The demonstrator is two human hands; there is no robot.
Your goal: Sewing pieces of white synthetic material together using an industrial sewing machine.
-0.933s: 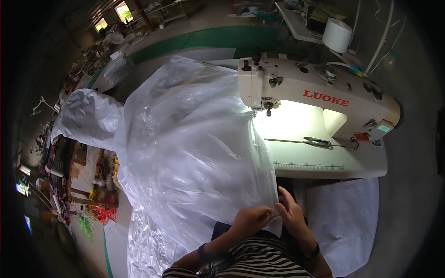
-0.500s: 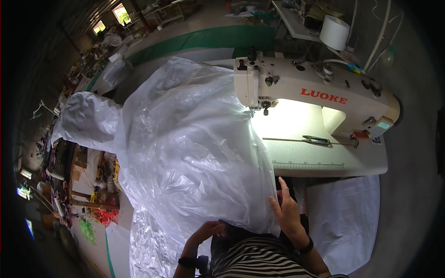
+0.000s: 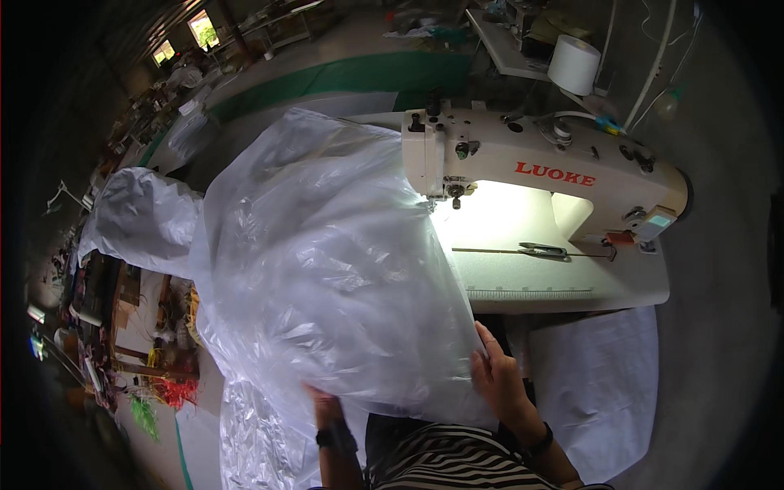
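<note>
A large translucent white plastic sheet [image 3: 327,269] spreads over the machine bed and down toward my lap. Its right edge runs from beneath the needle area of a white sewing machine [image 3: 637,175]. My right hand [image 3: 502,384] has its thumb and forefinger closed on that edge, just in front of the machine bed. At the sheet's lower part is my left hand [image 3: 327,407], blurred, its fingers partly hidden by the plastic.
Thread snips [image 3: 544,251] lie on the lit machine bed. A white thread cone [image 3: 573,64] stands behind the machine. White material [image 3: 600,392] hangs at the right. Red strands [image 3: 177,393] and green strands [image 3: 144,416] lie at the left.
My left hand has moved left onto the lower sheet. My right hand has closed on the sheet's edge. The whole view has shifted slightly.
</note>
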